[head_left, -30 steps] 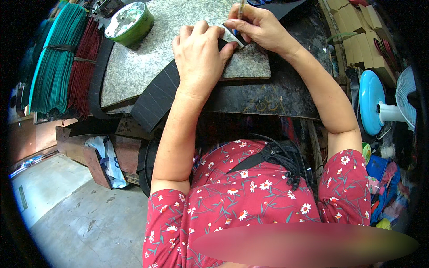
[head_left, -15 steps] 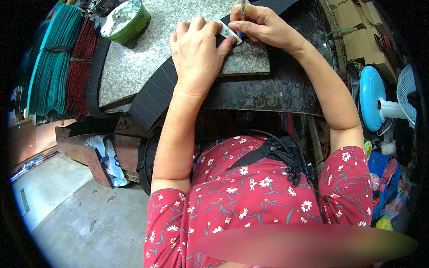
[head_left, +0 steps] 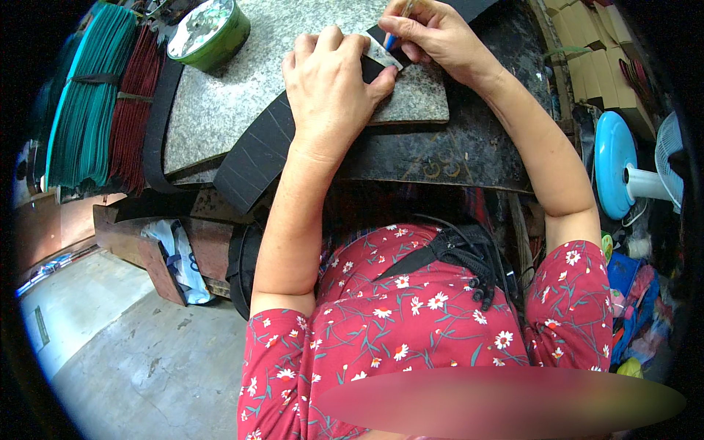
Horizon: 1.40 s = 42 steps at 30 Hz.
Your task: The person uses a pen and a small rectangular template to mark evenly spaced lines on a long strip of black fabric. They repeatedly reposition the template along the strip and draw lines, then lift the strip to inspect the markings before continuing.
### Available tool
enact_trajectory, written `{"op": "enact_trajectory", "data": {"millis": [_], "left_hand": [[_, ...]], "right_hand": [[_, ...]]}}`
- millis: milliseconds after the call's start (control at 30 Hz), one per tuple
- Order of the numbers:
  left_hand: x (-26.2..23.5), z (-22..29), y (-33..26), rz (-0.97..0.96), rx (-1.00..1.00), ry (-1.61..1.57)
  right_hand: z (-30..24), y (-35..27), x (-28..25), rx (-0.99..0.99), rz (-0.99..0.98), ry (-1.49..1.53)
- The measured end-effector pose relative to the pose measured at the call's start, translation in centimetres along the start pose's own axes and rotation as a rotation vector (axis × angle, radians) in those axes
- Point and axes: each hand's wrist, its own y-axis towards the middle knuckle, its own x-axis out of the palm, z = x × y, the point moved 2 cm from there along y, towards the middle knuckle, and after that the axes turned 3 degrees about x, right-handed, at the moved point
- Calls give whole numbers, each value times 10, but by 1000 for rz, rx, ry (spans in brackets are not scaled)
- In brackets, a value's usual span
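My left hand (head_left: pixel 330 88) lies flat, fingers spread, pressing a small pale template (head_left: pixel 383 53) onto a long black strip (head_left: pixel 257 150) that crosses a grey stone slab (head_left: pixel 220 110). My right hand (head_left: pixel 433 33) is closed around a thin blue-tipped pen (head_left: pixel 391 38), whose tip touches the template's edge beside my left fingertips. The strip hangs off the slab's near edge toward the lower left and carries faint cross lines.
A green round tin (head_left: pixel 209 29) stands at the slab's far left. Stacks of teal (head_left: pixel 84 110) and dark red (head_left: pixel 132 110) strips lie left of it. A dark worktop (head_left: pixel 455 154) sits under the slab. A blue and white fan (head_left: pixel 623 176) and cardboard boxes (head_left: pixel 594 66) stand on the right.
The view has shifted so that both hands sit higher in the picture. Both hands keep their hold on template and pen; the pen tip stays at the template's edge.
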Motion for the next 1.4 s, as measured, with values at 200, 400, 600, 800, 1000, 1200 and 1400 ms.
{"op": "enact_trajectory", "data": {"millis": [200, 400, 600, 800, 1000, 1200, 1400], "left_hand": [[2, -4, -2, 38, -128, -132], [2, -3, -3, 63, -154, -173], [2, -4, -1, 40, -176, -165], [0, -5, -1, -1, -182, -125], [-3, -4, 0, -22, -186, -120], [-7, 0, 0, -84, -357, -263], [-7, 0, 1, 77, -202, -179]], "right_hand": [[2, 1, 11, -229, -8, -296], [-2, 6, 9, -295, 35, -421], [-3, 15, 8, 111, 104, 9], [0, 19, 22, -338, 103, -395], [4, 24, 18, -427, 126, -448], [11, 29, 16, 18, 46, 25], [3, 20, 30, -631, 85, -856]]}}
